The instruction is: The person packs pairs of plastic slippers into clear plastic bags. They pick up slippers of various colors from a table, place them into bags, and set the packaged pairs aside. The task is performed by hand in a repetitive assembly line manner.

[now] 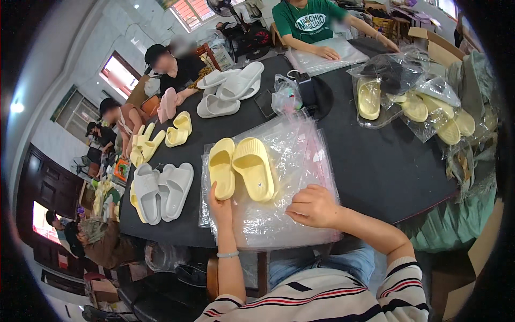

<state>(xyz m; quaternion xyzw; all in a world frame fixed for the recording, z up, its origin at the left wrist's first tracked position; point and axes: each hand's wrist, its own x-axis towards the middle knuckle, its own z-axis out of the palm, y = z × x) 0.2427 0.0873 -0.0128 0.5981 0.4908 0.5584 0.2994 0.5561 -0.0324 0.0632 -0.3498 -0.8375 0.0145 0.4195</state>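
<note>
A pair of yellow slide slippers lies side by side on a stack of clear plastic bags (300, 139) in front of me. My left hand (220, 208) is closed around the heel of the left yellow slipper (221, 163), the thumb along its outer side. The right yellow slipper (254, 169) bears a small white sticker near its heel, and no hand touches it. To the right of the pair, my right hand (316, 207) hovers low over the bags with its fingers curled together. Whatever those fingers pinch, if anything, is hidden.
Grey slippers (163, 192) stand on the black table (370, 166) at left, with more grey ones (230, 88) farther back. Bagged yellow slippers (416, 107) pile up at right. A black device (304, 85) sits mid-table. Co-workers sit across and along the left side.
</note>
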